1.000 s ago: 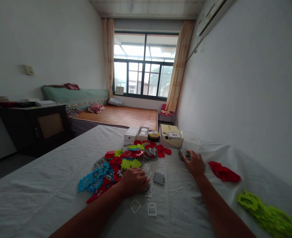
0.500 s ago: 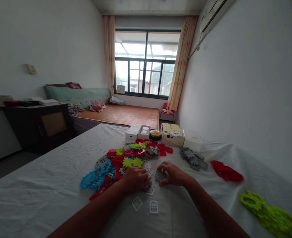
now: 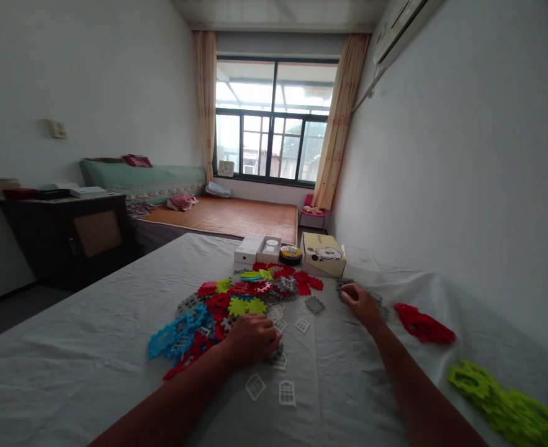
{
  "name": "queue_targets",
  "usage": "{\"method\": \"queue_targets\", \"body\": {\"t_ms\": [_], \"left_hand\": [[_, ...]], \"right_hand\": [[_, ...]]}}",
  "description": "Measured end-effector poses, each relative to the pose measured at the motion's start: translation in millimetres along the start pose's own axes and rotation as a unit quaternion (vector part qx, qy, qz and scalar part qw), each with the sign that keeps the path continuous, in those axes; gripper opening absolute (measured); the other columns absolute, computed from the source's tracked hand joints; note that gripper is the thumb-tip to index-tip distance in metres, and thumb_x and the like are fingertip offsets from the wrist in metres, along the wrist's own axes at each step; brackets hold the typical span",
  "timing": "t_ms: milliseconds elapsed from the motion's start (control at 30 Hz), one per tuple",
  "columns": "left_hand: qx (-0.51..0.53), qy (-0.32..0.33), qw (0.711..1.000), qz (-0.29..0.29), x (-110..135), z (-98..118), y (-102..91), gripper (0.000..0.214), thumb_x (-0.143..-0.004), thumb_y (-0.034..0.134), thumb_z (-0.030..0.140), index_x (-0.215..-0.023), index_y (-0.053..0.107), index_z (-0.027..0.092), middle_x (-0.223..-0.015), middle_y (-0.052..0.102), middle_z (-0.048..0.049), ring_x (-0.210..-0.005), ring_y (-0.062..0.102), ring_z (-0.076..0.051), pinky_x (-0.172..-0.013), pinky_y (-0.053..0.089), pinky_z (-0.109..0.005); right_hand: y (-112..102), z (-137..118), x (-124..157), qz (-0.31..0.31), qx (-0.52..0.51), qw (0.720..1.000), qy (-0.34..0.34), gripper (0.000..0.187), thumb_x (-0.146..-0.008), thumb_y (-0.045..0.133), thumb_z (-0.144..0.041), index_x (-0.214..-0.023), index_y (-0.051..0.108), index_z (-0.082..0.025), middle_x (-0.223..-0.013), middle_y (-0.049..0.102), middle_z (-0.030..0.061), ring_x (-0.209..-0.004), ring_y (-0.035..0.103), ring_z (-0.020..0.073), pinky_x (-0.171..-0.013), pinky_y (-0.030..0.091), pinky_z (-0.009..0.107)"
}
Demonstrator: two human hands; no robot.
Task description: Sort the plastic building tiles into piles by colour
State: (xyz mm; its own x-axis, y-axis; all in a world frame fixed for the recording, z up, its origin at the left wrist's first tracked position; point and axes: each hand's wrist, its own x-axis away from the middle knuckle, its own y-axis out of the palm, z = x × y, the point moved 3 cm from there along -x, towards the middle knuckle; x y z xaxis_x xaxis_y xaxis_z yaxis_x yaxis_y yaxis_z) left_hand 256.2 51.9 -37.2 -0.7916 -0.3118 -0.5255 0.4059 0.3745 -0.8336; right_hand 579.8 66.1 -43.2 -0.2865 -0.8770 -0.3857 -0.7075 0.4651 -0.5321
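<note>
My left hand (image 3: 254, 338) rests at the near right side of a mixed pile, its fingers curled in; what they close on is hidden. A dark grey piece (image 3: 277, 354) lies close by it. My right hand (image 3: 361, 304) is over a heap of flat grey notched pieces (image 3: 383, 309) and covers much of it. Its fingers and thumb are bent together, and I cannot make out what is between them. Between the hands lie a single grey notched plate (image 3: 314, 304) and a white lattice window piece (image 3: 302, 325). More white window pieces (image 3: 287, 393) lie nearer me.
The mixed pile holds blue pieces (image 3: 175, 335), yellow-green pieces (image 3: 247, 306) and red ones. A red heap (image 3: 423, 323) and a yellow-green heap (image 3: 506, 403) lie at the right. A yellow box (image 3: 324, 254), white boxes and a round tin (image 3: 290, 254) stand behind on the cloth.
My right hand has moved right and away from me, from the middle to the grey heap. The grey plate and a white window piece now show where it was. My left hand has barely moved.
</note>
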Motion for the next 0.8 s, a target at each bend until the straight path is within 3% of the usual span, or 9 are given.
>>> {"method": "queue_targets", "body": {"t_ms": [100,233,400,500,667,800], "left_hand": [[-0.004,-0.003,1.000,-0.003,0,-1,1.2,0.035,-0.090,0.047,0.030,-0.059,0.054,0.017,-0.059,0.057,0.0011,-0.057,0.053,-0.010,-0.057,0.038,-0.023],[0.001,0.000,1.000,-0.004,0,-1,1.0,0.036,-0.092,0.045,0.030,-0.060,0.054,0.018,-0.060,0.056,0.0012,-0.057,0.052,-0.009,-0.056,0.038,-0.022],[-0.005,0.001,1.000,-0.005,0,0,0.5,0.037,-0.092,0.044,0.030,-0.059,0.053,0.017,-0.059,0.055,0.0008,-0.057,0.051,-0.010,-0.055,0.038,-0.022],[-0.010,-0.002,1.000,-0.007,0,-1,1.7,0.036,-0.091,0.045,0.030,-0.059,0.054,0.018,-0.059,0.056,0.0005,-0.057,0.052,-0.010,-0.055,0.037,-0.022],[-0.013,-0.006,1.000,-0.013,0,-1,1.7,0.033,-0.090,0.048,0.030,-0.060,0.055,0.018,-0.060,0.058,0.0007,-0.058,0.053,-0.011,-0.055,0.036,-0.022],[-0.014,-0.009,1.000,-0.019,-1,0,-0.1,0.033,-0.089,0.049,0.030,-0.060,0.055,0.018,-0.060,0.059,0.0006,-0.058,0.054,-0.011,-0.055,0.037,-0.022]], "right_hand": [[16,-5,6,-0.049,0.038,0.997,-0.034,0.031,-0.077,0.053,-0.041,-0.094,0.067,-0.018,-0.087,0.071,0.0080,-0.077,0.065,0.0212,-0.076,0.051,0.037],[50,-21,21,-0.112,0.115,0.981,-0.105,0.030,-0.075,0.062,-0.038,-0.100,0.068,-0.023,-0.104,0.070,0.0076,-0.099,0.061,0.0239,-0.089,0.045,0.037],[60,-30,30,-0.093,0.245,0.955,-0.139,0.014,-0.080,0.058,-0.031,-0.085,0.069,-0.023,-0.089,0.072,0.0067,-0.088,0.063,0.0209,-0.081,0.045,0.029],[46,-25,23,-0.044,0.268,0.956,-0.115,0.020,-0.085,0.049,-0.031,-0.089,0.067,-0.022,-0.084,0.071,0.0088,-0.079,0.064,0.0199,-0.075,0.044,0.029],[-10,17,-2,0.151,0.166,0.974,0.038,0.035,-0.084,0.043,-0.041,-0.096,0.065,-0.018,-0.080,0.071,0.0105,-0.075,0.066,0.0241,-0.069,0.046,0.032],[-36,54,-10,0.180,0.101,0.974,0.097,0.045,-0.083,0.038,-0.043,-0.105,0.063,-0.011,-0.076,0.071,0.0125,-0.062,0.065,0.0224,-0.059,0.048,0.032]]}}
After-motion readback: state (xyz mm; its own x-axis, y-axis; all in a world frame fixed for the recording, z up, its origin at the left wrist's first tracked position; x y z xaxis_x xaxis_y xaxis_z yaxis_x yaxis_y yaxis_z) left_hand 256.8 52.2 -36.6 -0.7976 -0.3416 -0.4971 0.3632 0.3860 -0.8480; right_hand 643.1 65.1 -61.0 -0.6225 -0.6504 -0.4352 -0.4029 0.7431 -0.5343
